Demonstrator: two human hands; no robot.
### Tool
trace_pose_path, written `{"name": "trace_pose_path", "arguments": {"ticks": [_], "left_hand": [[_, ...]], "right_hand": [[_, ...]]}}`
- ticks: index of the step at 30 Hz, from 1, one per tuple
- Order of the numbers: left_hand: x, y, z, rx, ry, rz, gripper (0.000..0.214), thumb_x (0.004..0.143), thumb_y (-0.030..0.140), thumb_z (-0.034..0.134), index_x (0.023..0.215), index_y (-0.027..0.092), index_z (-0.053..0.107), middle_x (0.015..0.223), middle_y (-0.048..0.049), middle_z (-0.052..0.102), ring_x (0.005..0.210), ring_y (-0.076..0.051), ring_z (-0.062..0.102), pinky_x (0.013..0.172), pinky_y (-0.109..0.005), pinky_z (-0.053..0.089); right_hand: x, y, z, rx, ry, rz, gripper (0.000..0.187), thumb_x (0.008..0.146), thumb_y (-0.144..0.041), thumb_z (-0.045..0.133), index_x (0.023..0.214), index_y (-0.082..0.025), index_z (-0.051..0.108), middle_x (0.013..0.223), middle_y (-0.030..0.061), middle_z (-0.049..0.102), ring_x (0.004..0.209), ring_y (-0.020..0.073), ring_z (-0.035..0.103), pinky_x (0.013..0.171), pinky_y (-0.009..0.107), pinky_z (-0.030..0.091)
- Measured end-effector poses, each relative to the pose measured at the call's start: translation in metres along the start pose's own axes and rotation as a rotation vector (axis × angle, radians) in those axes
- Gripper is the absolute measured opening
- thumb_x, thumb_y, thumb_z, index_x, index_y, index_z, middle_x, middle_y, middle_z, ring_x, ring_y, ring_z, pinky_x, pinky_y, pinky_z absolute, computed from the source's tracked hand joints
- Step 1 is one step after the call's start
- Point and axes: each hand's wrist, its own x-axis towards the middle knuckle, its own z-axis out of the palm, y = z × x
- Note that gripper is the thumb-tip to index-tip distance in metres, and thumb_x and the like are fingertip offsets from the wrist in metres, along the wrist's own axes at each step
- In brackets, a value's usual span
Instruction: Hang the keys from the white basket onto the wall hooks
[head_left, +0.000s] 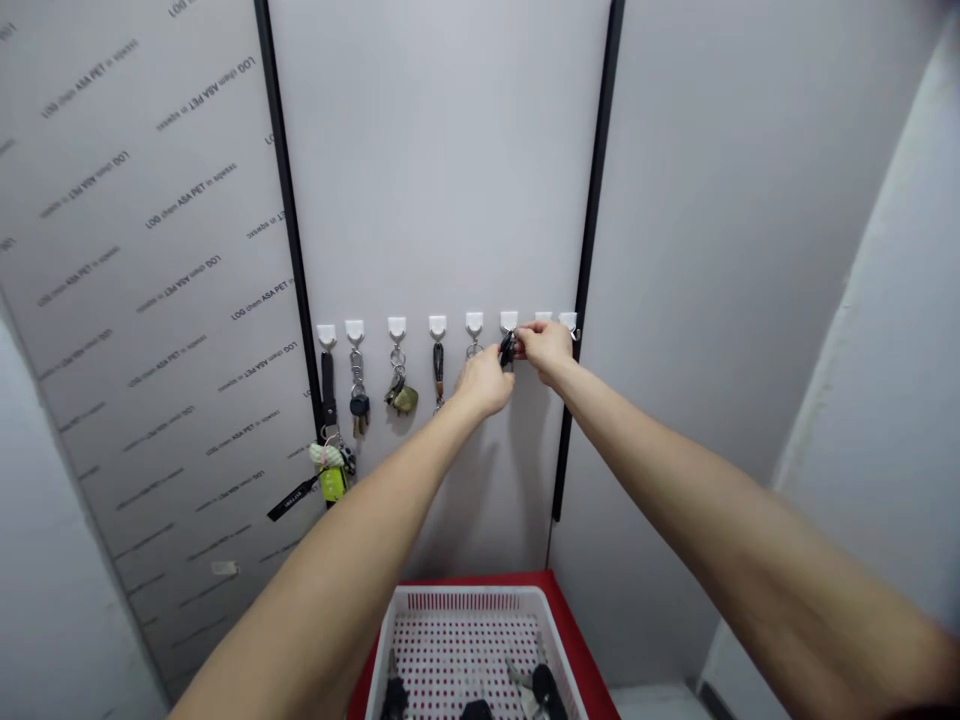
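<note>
A row of several white hooks is stuck on the grey wall. Both my arms reach up to it. My left hand [486, 381] and my right hand [546, 349] are closed together on a small black key fob [508, 349] right below the sixth hook [509, 321]. Key sets hang from the hooks to the left: a black strap with a green tag [331, 470], a ring with a dark key [359, 398], an olive fob [403, 396] and a brown strap [438, 370]. A ring [473, 349] hangs on the fifth hook, partly behind my left hand.
A white perforated basket [450, 608] sits below on a red surface [581, 650], holding several dark key fobs. Black vertical strips [592, 240] frame the wall panel. A film-covered panel with printed text [150, 300] stands to the left.
</note>
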Motion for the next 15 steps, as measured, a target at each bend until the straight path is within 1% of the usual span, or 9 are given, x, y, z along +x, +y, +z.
{"name": "trace_pose_path", "arguments": {"ticks": [3, 5, 8, 9, 10, 11, 12, 13, 15], "left_hand": [[-0.007, -0.002, 0.000, 0.009, -0.037, 0.015, 0.035, 0.062, 0.018, 0.044, 0.097, 0.014, 0.043, 0.095, -0.0084, 0.051, 0.083, -0.018, 0.047, 0.071, -0.029, 0.035], [-0.019, -0.007, 0.002, -0.023, -0.063, 0.035, 0.036, 0.062, 0.019, 0.044, 0.098, 0.014, 0.043, 0.097, -0.0079, 0.050, 0.082, -0.017, 0.047, 0.072, -0.028, 0.035], [-0.055, -0.027, 0.014, -0.122, -0.149, 0.018, 0.038, 0.062, 0.020, 0.043, 0.099, 0.013, 0.043, 0.099, -0.0075, 0.049, 0.079, -0.014, 0.048, 0.073, -0.026, 0.036], [-0.072, -0.038, 0.021, -0.159, -0.194, -0.009, 0.037, 0.062, 0.020, 0.043, 0.099, 0.013, 0.043, 0.098, -0.0073, 0.049, 0.078, -0.013, 0.048, 0.073, -0.025, 0.036], [-0.091, -0.051, 0.030, -0.192, -0.245, -0.043, 0.037, 0.062, 0.021, 0.044, 0.098, 0.013, 0.044, 0.098, -0.0070, 0.050, 0.078, -0.013, 0.048, 0.073, -0.024, 0.036], [-0.113, -0.065, 0.039, -0.218, -0.296, -0.083, 0.036, 0.062, 0.021, 0.044, 0.097, 0.013, 0.044, 0.097, -0.0066, 0.050, 0.079, -0.013, 0.048, 0.073, -0.024, 0.036], [-0.135, -0.080, 0.048, -0.234, -0.351, -0.129, 0.036, 0.061, 0.021, 0.044, 0.096, 0.013, 0.045, 0.095, -0.0064, 0.051, 0.080, -0.013, 0.048, 0.072, -0.024, 0.036], [-0.158, -0.093, 0.058, -0.238, -0.416, -0.173, 0.035, 0.061, 0.021, 0.044, 0.095, 0.013, 0.046, 0.094, -0.0061, 0.052, 0.080, -0.013, 0.048, 0.072, -0.024, 0.036], [-0.201, -0.115, 0.074, -0.214, -0.558, -0.271, 0.034, 0.060, 0.020, 0.044, 0.092, 0.013, 0.047, 0.090, -0.0059, 0.053, 0.078, -0.013, 0.048, 0.070, -0.023, 0.036]], "right_hand": [[0.002, 0.010, 0.002, -0.059, -0.030, 0.020, 0.006, 0.059, -0.011, 0.043, 0.060, -0.012, 0.049, 0.048, -0.0017, 0.045, 0.041, 0.0066, 0.045, 0.042, 0.022, 0.041], [0.001, 0.020, -0.001, -0.119, -0.045, -0.018, 0.012, 0.059, -0.013, 0.042, 0.067, -0.011, 0.051, 0.054, 0.0003, 0.049, 0.045, 0.0079, 0.047, 0.045, 0.023, 0.041], [-0.017, 0.043, -0.011, -0.249, -0.026, -0.156, 0.024, 0.060, -0.017, 0.042, 0.081, -0.013, 0.052, 0.072, 0.0033, 0.053, 0.053, 0.0089, 0.050, 0.052, 0.025, 0.042], [-0.029, 0.054, -0.017, -0.298, -0.028, -0.191, 0.027, 0.060, -0.018, 0.042, 0.085, -0.014, 0.051, 0.077, 0.0037, 0.053, 0.056, 0.0092, 0.050, 0.054, 0.025, 0.041], [-0.046, 0.066, -0.023, -0.351, -0.060, -0.208, 0.029, 0.061, -0.019, 0.041, 0.087, -0.015, 0.050, 0.081, 0.0039, 0.053, 0.059, 0.0094, 0.050, 0.056, 0.025, 0.041], [-0.066, 0.080, -0.030, -0.408, -0.139, -0.202, 0.029, 0.061, -0.019, 0.041, 0.088, -0.015, 0.050, 0.082, 0.0041, 0.054, 0.061, 0.0096, 0.050, 0.058, 0.025, 0.040], [-0.089, 0.095, -0.038, -0.465, -0.262, -0.178, 0.029, 0.061, -0.019, 0.040, 0.088, -0.014, 0.051, 0.081, 0.0041, 0.054, 0.062, 0.0099, 0.050, 0.059, 0.024, 0.040], [-0.114, 0.110, -0.046, -0.524, -0.441, -0.144, 0.028, 0.061, -0.018, 0.041, 0.086, -0.014, 0.052, 0.078, 0.0040, 0.055, 0.063, 0.0102, 0.049, 0.061, 0.024, 0.039], [-0.164, 0.138, -0.062, -0.621, -0.890, -0.079, 0.026, 0.059, -0.020, 0.044, 0.083, -0.014, 0.055, 0.075, 0.0038, 0.057, 0.066, 0.0115, 0.050, 0.063, 0.023, 0.038]]}}
